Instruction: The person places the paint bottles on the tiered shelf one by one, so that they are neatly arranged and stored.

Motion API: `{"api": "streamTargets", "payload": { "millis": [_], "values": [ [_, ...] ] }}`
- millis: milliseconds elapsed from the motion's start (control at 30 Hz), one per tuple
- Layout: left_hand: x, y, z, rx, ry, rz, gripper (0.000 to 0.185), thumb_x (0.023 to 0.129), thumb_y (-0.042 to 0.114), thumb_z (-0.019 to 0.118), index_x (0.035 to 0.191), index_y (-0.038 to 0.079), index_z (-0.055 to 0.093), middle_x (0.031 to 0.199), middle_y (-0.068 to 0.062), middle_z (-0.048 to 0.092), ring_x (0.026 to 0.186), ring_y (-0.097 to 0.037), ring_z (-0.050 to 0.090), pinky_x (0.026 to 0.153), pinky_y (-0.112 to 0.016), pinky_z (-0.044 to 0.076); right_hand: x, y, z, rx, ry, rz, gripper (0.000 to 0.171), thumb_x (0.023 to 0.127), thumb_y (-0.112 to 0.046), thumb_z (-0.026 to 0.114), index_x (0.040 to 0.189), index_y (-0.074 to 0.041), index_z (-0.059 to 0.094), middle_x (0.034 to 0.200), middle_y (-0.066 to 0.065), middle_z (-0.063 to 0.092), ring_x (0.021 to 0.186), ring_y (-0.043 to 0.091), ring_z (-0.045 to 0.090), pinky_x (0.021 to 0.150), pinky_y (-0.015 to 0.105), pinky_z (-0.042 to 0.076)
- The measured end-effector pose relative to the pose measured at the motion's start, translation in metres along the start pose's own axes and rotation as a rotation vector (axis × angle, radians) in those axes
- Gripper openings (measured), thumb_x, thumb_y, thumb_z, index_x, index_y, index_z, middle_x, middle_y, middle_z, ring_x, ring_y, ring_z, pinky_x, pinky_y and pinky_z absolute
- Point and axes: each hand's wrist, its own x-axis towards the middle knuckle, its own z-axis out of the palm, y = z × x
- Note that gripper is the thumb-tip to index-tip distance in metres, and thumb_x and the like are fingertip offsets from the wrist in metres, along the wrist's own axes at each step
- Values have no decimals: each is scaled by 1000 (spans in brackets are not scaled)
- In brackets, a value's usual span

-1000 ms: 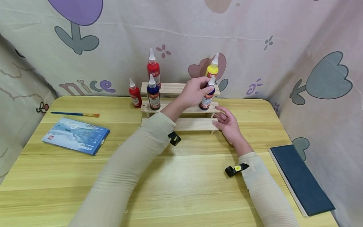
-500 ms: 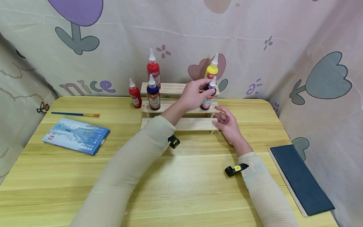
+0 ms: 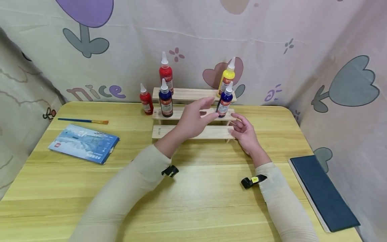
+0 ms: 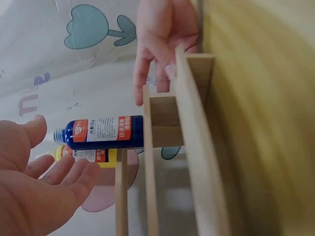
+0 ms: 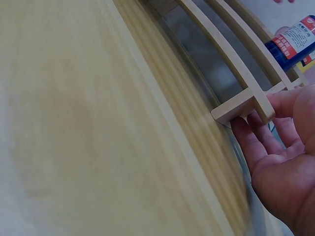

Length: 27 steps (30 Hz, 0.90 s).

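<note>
Your left hand (image 3: 193, 117) is open, fingers relaxed and holding nothing, just near-left of the dark blue bottle (image 3: 224, 101). That bottle stands upright at the right end of the middle step of the wooden rack (image 3: 181, 132), directly in front of the yellow bottle (image 3: 227, 78) on the top step. Your right hand (image 3: 243, 132) rests with straight fingers against the rack's right end, touching the lower steps, gripping nothing. My read: bottle is placed and you're clearing out. Pull the left hand straight toward you, low, so the fingers don't clip the nozzle. Keep the right hand braced on the rack end until the left is clear; those tall narrow bottles look tippy.
</note>
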Motion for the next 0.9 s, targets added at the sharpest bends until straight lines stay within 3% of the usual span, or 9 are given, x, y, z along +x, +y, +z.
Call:
{"api": "streamTargets", "payload": {
  "millis": [267,467,700,900],
  "values": [
    [-59,-23,-18,-58,-42,-30,52,88,23,68,135,11,49,127,-2,56,112,-11,53,91,-28,45,0,1,1,-4,-1,16,65,79,24,55,136,-6,45,128,21,53,117,36,50,89,33,48],
    [-98,-46,-46,-135,23,-72,44,87,16,69,128,9,56,119,-5,60,108,-19,57,89,-31,47,0,-1,-2,-10,7,14,66,79,25,55,135,-8,47,127,19,55,114,30,53,87,32,48],
    [-110,-35,-90,-100,204,-130,33,90,10,64,122,3,58,113,-8,63,100,-18,59,85,-25,48,-1,0,-2,-17,11,21,65,79,24,55,135,-8,47,127,17,55,114,31,53,87,32,48],
    [-96,-44,-130,-61,416,-118,31,90,13,65,119,7,60,111,-10,63,95,-16,59,79,-21,49,0,0,-1,-18,5,18,65,79,24,55,135,-9,47,127,19,54,115,32,52,87,32,48]
  ]
}}
